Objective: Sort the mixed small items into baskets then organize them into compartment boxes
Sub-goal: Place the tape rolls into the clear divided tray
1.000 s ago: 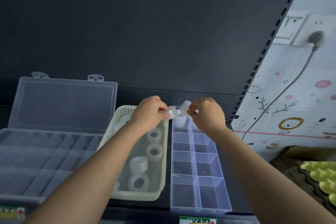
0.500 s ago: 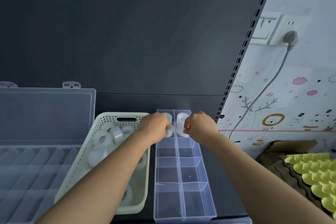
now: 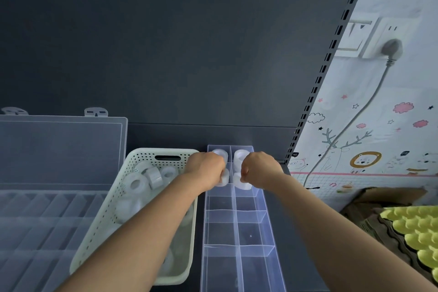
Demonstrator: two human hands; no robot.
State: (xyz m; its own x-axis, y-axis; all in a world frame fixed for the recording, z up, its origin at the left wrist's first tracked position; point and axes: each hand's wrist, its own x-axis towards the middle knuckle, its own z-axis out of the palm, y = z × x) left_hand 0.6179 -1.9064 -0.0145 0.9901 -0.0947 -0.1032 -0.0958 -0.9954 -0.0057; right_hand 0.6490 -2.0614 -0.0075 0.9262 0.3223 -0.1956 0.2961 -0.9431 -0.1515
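Observation:
A clear compartment box (image 3: 265, 218) with two columns stands at centre right. Its two far compartments each hold a white tape roll (image 3: 241, 155). My left hand (image 3: 206, 166) is closed on a tape roll (image 3: 224, 179) in the second compartment of the left column. My right hand (image 3: 259, 168) is closed on another tape roll (image 3: 242, 182) in the second compartment of the right column. To the left, a pale green basket (image 3: 142, 156) holds several more tape rolls (image 3: 137, 185), partly hidden by my left forearm.
A large clear organizer box (image 3: 59, 216) with its lid raised lies at the far left. Behind stands a dark shelf back panel (image 3: 180, 54). At the right are a cardboard box (image 3: 369, 199) and yellow-green bumpy trays (image 3: 419, 232), a wall socket and cable.
Both hands have come down from above the box, each with a tape roll, into the second row of compartments. The view shifted so the basket and boxes sit further left.

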